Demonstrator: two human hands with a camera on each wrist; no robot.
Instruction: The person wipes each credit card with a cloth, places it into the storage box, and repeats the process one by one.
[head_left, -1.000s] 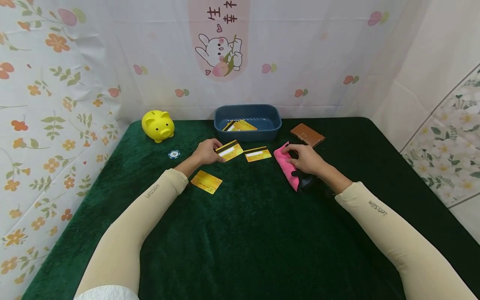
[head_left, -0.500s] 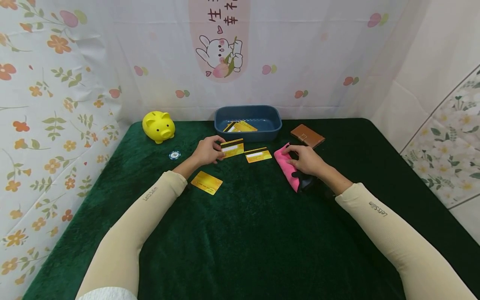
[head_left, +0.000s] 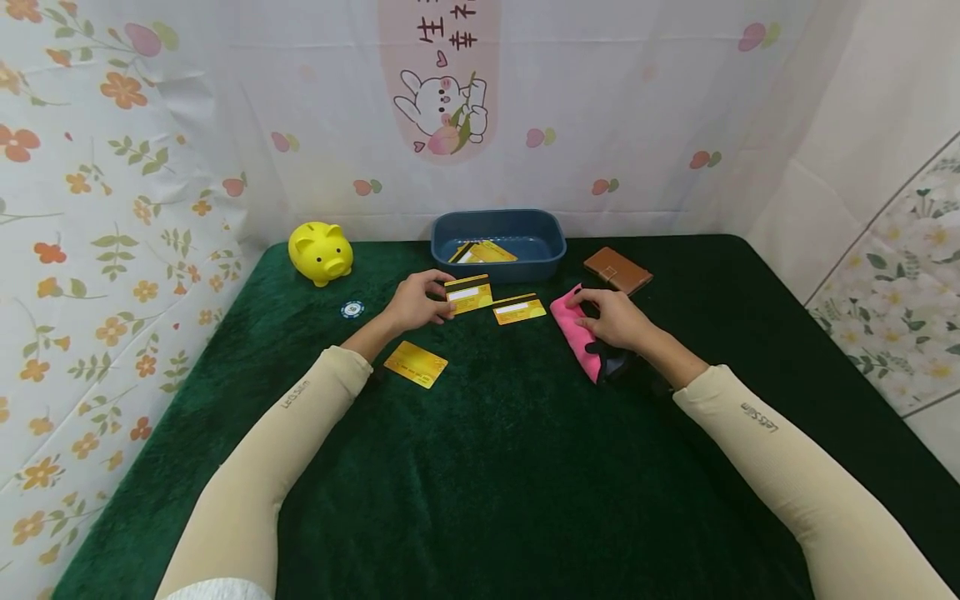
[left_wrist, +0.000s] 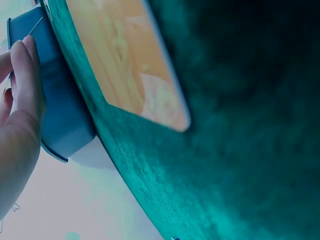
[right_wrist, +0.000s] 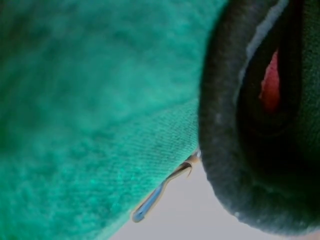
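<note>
My left hand (head_left: 417, 302) pinches a yellow bank card (head_left: 469, 295) by its left side, striped back toward me. A thin edge of this card (left_wrist: 36, 25) shows at the fingers in the left wrist view. Just right of it a second yellow card (head_left: 519, 309) lies on the cloth, stripe side up. A third card (head_left: 416, 364) lies nearer, below the left wrist. My right hand (head_left: 613, 318) pinches the upper part of a soft pink-and-black fabric piece (head_left: 574, 329) resting on the table. Its dark folded edge (right_wrist: 220, 115) fills the right wrist view's right side.
Behind the cards stands a blue basin (head_left: 540, 268) with several yellow cards (head_left: 489, 252) inside. A brown wallet (head_left: 618, 271) lies at the back right. At the back left are a yellow piggy bank (head_left: 320, 253) and a poker chip (head_left: 352, 309). Green cloth (head_left: 480, 467) covers the table.
My left hand has moved its card slightly right and up, turning it from a slant to nearly level. The right hand keeps its place on the fabric piece.
</note>
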